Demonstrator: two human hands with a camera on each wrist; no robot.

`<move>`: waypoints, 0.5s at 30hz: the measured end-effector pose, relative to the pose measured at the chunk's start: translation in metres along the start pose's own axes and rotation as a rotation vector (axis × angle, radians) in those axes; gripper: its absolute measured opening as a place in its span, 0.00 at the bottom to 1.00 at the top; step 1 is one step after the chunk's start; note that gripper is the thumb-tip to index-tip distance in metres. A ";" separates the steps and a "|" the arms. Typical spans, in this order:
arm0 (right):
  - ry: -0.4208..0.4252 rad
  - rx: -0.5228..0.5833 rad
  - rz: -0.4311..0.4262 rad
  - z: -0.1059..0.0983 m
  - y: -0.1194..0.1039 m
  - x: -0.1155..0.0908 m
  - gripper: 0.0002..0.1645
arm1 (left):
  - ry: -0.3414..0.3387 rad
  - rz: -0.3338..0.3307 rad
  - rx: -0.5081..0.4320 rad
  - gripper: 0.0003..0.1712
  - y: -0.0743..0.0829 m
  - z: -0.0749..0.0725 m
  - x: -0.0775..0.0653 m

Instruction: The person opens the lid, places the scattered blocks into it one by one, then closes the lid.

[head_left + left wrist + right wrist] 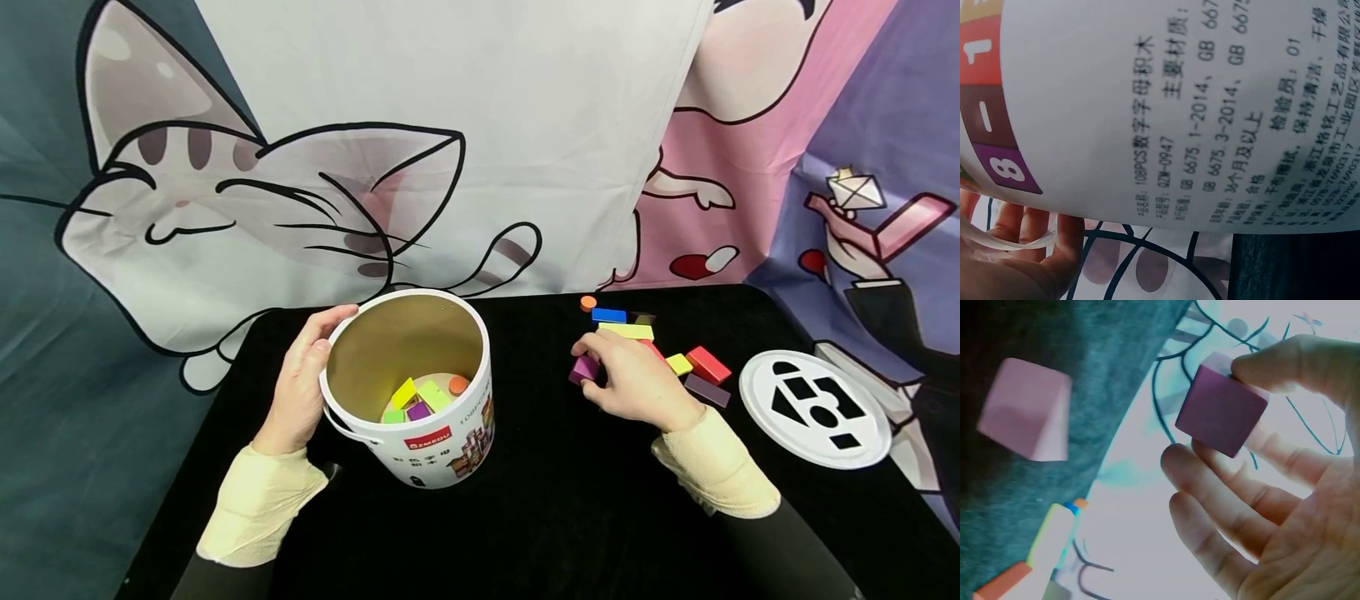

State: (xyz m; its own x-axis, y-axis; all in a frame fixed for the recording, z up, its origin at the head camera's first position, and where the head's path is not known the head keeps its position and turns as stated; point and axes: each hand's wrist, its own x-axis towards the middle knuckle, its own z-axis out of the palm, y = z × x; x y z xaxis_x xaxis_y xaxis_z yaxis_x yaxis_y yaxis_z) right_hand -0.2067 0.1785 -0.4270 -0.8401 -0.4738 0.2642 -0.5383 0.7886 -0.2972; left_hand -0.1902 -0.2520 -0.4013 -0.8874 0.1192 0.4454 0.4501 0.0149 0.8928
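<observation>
My left hand [296, 392] grips the rim of a white lidless bucket [450, 442] at its left side. In the left wrist view the curled fingers [1013, 225] show beside the bucket's printed wall. Inside lie several toy blocks, among them a yellow block [403, 393], a purple block [418, 411] and an orange disc [458, 385]. Over on the right, my right hand [637, 379] pinches a purple cube block [1219, 409] between thumb and fingertips. A pinkish block [1022, 409] lies on the black cloth near that hand in the right wrist view.
Around the right hand lie a long yellow-green block [626, 331], a blue block [609, 316], an orange disc [588, 304], a red block [708, 365] and a dark purple block [707, 390]. A white lid [802, 437] with shaped holes rests farther right. Printed curtains hang behind the table.
</observation>
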 end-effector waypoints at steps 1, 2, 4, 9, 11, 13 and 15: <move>0.015 0.000 -0.006 -0.002 -0.002 0.002 0.21 | -0.011 -0.001 0.001 0.26 0.000 0.000 0.000; 0.030 0.001 -0.012 -0.005 -0.004 0.003 0.21 | -0.020 -0.008 0.003 0.26 0.000 0.000 0.000; 0.063 0.004 -0.026 -0.010 -0.008 0.006 0.21 | -0.043 -0.023 0.000 0.27 -0.001 0.000 0.000; 0.147 0.027 -0.067 -0.023 -0.020 0.014 0.21 | -0.093 -0.067 -0.053 0.29 -0.004 0.000 -0.002; 0.177 0.043 -0.091 -0.029 -0.025 0.019 0.21 | -0.092 -0.079 -0.085 0.29 -0.005 0.001 -0.003; 0.204 0.056 -0.115 -0.035 -0.031 0.023 0.21 | -0.085 -0.081 -0.103 0.29 -0.005 0.002 -0.004; 0.226 0.066 -0.136 -0.041 -0.036 0.028 0.21 | -0.077 -0.080 -0.115 0.29 -0.005 0.003 -0.005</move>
State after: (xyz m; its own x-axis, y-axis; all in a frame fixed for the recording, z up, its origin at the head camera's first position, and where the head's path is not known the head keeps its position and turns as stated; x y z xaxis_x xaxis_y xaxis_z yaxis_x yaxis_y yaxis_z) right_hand -0.2079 0.1535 -0.3711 -0.7271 -0.4686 0.5017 -0.6548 0.6928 -0.3020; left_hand -0.1882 -0.2495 -0.4081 -0.9075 0.1981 0.3705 0.3604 -0.0862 0.9288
